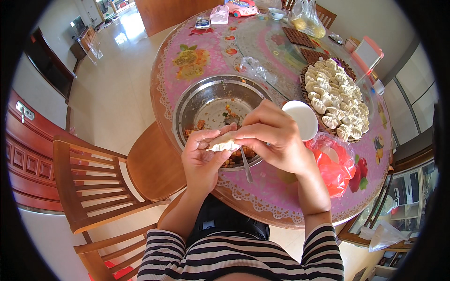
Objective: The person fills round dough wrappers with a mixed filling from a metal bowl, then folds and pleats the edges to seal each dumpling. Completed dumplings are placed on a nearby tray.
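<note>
Between my two hands is a folded dumpling (223,142) with a pleated edge. My left hand (204,151) cradles it from the left, thumb below. The fingers of my right hand (272,135) pinch its right end. Both hands are above the near side of a steel basin (182,102), which holds scraps of chopped filling (230,112). A metal spoon (246,165) leans in the basin with its handle over the near rim. Just beyond my right hand stands a white bowl (300,117), its inside pale.
Right of the bowl, a woven tray (305,89) is heaped with finished dumplings (334,95). A red plastic bag (332,172) lies nearer me. Crumpled clear plastic (255,68) sits behind the basin. Brown slatted mats (298,37) lie farther back. Wooden chairs (154,165) stand at the left.
</note>
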### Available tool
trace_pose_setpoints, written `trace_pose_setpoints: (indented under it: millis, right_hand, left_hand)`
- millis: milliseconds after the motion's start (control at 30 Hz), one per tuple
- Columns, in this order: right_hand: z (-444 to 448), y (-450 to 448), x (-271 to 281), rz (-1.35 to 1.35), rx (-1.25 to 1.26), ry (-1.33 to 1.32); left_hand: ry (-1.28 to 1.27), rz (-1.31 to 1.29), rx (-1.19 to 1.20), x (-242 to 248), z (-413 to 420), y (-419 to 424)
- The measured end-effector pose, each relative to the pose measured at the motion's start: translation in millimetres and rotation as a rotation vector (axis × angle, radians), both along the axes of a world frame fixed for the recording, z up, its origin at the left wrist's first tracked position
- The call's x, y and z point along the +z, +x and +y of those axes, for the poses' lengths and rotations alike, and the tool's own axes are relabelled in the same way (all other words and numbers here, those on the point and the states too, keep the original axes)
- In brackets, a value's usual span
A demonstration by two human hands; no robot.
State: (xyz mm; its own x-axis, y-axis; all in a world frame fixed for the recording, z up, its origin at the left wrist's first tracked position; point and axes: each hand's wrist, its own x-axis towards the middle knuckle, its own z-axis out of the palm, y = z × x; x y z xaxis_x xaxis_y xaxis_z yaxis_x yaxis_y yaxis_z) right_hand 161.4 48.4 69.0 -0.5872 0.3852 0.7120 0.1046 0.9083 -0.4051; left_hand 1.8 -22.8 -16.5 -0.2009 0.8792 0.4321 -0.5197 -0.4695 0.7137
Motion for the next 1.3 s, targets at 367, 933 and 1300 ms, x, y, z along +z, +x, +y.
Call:
trace_pose_setpoints:
  millis: [367, 933, 1300]
  right_hand:
    - [-0.8, 1.0, 1.3, 0.033, 0.068, 0.033]
    - [-0.2, -8.3, -8.7, 0.083, 0.058, -0.056]
    - [-1.7, -12.7, -15.5, 0.096, -0.034, -0.105]
  left_hand:
    - [0.152, -0.033, -0.03, -2.9, 3.3, -5.9]
    - [0.035, -0.001, -0.018, 3.0, -2.3, -5.6]
    - [-0.055, 0.043, 0.002, 5.1, -3.9, -4.6]
